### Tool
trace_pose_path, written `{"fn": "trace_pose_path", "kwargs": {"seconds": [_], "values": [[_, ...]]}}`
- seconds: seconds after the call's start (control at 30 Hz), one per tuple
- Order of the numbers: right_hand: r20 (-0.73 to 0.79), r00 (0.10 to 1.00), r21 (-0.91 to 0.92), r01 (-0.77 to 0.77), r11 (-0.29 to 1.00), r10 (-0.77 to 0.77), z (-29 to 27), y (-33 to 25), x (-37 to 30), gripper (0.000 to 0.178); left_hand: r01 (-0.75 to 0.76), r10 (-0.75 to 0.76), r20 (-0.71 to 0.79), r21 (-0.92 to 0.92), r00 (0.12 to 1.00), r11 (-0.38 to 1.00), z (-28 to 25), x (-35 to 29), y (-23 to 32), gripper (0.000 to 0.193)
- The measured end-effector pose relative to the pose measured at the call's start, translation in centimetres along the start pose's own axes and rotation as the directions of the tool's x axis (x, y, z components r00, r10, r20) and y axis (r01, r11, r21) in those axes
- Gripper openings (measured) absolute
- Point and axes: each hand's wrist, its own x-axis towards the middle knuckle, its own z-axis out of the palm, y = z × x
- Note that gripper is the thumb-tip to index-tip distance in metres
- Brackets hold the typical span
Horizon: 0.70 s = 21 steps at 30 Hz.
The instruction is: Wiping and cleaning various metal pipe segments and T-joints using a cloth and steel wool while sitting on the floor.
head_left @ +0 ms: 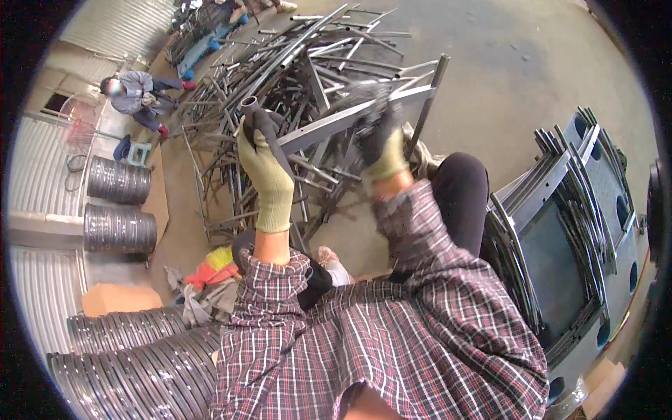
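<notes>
Both my hands wear pale gloves with dark palms and fingers. My left hand (262,150) is closed around the left end of a welded metal frame, where a round tube end sticks up above the thumb. From that grip, the frame's flat bar (325,129) runs to the right and meets a dark upright bar (429,98). My right hand (383,140) is at the flat bar, nearer its right end. Motion smears its fingers, so whether they grip the bar is unclear. A heap of loose metal tubes and frames (280,70) lies just beyond both hands.
Stacked dark metal hoops (119,178) stand at the left, with more hoops (140,371) at the lower left. Bent metal bars (581,203) rest on a bluish panel with round holes (560,259) at the right. Another person (136,98) sits at the far left by a small stool (138,154).
</notes>
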Motion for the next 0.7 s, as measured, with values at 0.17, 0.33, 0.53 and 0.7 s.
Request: {"fn": "trace_pose_path", "kwargs": {"seconds": [0.17,0.33,0.53,0.7], "values": [[-0.118,0.974,-0.699,-0.219,0.681,0.193,3.6,6.9,-5.1,0.036,-0.027,0.027,0.007,-0.005,1.0,1.0,-0.9,0.8,-1.3,0.038],[-0.069,0.994,-0.892,-0.025,0.452,-0.08,5.7,-4.7,-5.3,0.026,0.097,-0.087,0.176,-0.045,0.98,0.994,-3.1,2.0,-1.0,0.054],[0.635,0.753,-0.666,0.647,-0.372,0.173,11.9,-3.1,-2.0,0.051,0.07,-0.032,0.258,-0.141,0.966,0.988,-2.2,0.9,1.0,0.055],[0.565,0.561,-0.482,0.819,-0.311,0.605,11.0,-1.9,-0.2,0.051,0.146,-0.112,0.207,-0.154,0.972,0.977,-1.6,-1.4,1.4,0.053]]}}
